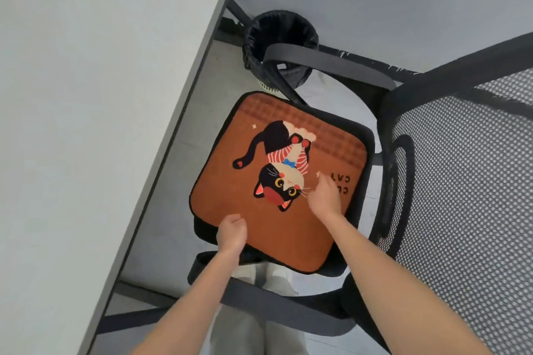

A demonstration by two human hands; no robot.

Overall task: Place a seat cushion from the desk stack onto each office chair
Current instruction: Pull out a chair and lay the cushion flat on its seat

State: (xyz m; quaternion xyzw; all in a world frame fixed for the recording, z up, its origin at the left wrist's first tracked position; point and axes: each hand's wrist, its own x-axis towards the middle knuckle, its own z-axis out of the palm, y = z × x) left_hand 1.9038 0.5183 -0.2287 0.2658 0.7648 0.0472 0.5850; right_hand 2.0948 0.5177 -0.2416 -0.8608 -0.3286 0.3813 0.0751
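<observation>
With cushion (277, 181) flat on chair (357, 135), I read left hand (230, 235) pinching its near edge, right hand (326, 199) fingers relaxed on top

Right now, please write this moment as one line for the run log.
stage: cushion lying on chair seat | left hand: curled at near edge | right hand: on top | bin: behind chair
</observation>
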